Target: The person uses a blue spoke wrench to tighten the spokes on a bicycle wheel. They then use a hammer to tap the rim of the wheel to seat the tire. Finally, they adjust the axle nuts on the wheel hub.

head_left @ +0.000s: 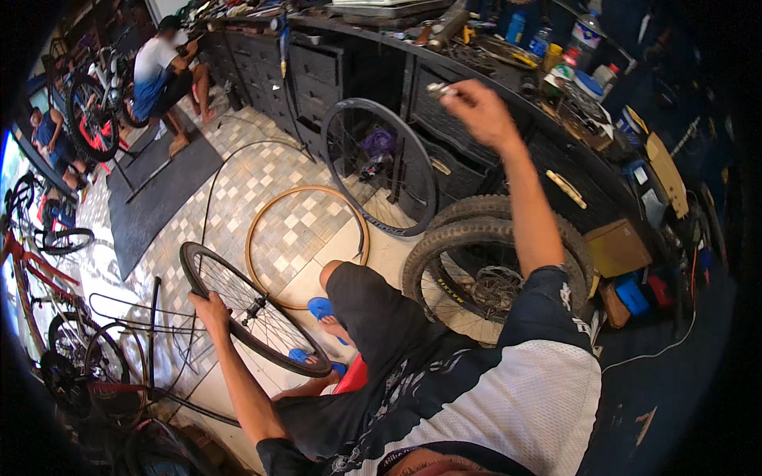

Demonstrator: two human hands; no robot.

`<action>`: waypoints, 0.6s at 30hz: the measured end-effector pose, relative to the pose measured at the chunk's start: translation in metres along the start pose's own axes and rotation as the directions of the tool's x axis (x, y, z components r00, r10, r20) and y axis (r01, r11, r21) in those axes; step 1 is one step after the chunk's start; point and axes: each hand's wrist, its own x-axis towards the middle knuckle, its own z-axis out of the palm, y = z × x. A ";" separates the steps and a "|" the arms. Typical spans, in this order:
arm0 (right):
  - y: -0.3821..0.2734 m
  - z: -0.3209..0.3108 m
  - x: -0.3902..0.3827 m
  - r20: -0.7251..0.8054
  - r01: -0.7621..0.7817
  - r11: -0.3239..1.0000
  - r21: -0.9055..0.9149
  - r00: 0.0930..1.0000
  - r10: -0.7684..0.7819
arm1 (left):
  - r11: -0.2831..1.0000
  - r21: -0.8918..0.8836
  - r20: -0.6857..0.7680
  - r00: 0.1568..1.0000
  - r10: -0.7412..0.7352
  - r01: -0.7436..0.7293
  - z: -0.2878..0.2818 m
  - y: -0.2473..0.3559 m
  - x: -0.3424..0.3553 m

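My left hand (211, 312) is closed around the rim of a spoked bicycle wheel (255, 308), which is tilted in front of my left leg. The wheel's lower edge is by my feet in blue flip-flops (320, 308). My right hand (482, 117) is raised at the front of the workbench, fingers pinched on a small shiny metal piece (438, 90); its exact kind is too small to make out. Below that hand, a dark deep-rimmed wheel (434, 190) leans against the drawers. A tan hoop, like a tyre (309, 189), lies on the tiles beyond the held wheel.
Tools, bottles and cans crowd the dark workbench (381, 44). Knobby-tyred wheels (498, 287) lean at my right, near a cardboard box (617, 247). Bicycles (40, 278) stand at the left. A person (159, 71) crouches on a dark mat (151, 206); another person (51, 135) sits farther left.
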 end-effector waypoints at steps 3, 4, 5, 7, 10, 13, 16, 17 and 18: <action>-0.018 -0.085 -0.007 -0.190 -0.087 0.905 -0.417 0.982 0.007 | 0.932 0.257 -0.113 0.950 0.291 -0.256 0.003 -0.052 0.035; -0.016 -0.100 -0.010 -0.206 -0.156 0.843 -0.514 0.977 0.055 | 0.922 0.268 -0.120 0.940 0.320 -0.279 0.006 -0.056 0.037; -0.018 -0.116 -0.014 -0.235 -0.230 0.761 -0.606 0.966 0.105 | 0.929 0.256 -0.101 0.948 0.302 -0.269 0.010 -0.049 0.036; -0.024 -0.140 -0.027 -0.282 -0.318 0.596 -0.737 0.947 0.156 | 0.940 0.225 -0.041 0.962 0.271 -0.256 0.022 -0.023 0.029; -0.014 -0.164 -0.042 -0.290 -0.328 0.490 -0.808 0.945 0.154 | 0.918 0.271 0.007 0.954 0.300 -0.291 0.012 -0.022 0.051; -0.016 -0.192 -0.068 -0.372 -0.471 0.469 -0.747 0.881 0.292 | 0.916 0.272 0.037 0.955 0.296 -0.294 0.014 -0.031 0.078; -0.013 -0.219 -0.108 -0.464 -0.508 0.420 -0.752 0.861 0.210 | 0.888 0.344 0.009 0.946 0.323 -0.306 0.001 -0.049 0.105; -0.010 -0.227 -0.119 -0.485 -0.522 0.391 -0.758 0.852 0.197 | 0.874 0.372 -0.024 0.938 0.346 -0.313 -0.007 -0.057 0.115; -0.009 -0.236 -0.133 -0.501 -0.539 0.335 -0.773 0.842 0.200 | 0.936 0.291 0.089 0.980 0.179 -0.197 -0.008 -0.052 0.123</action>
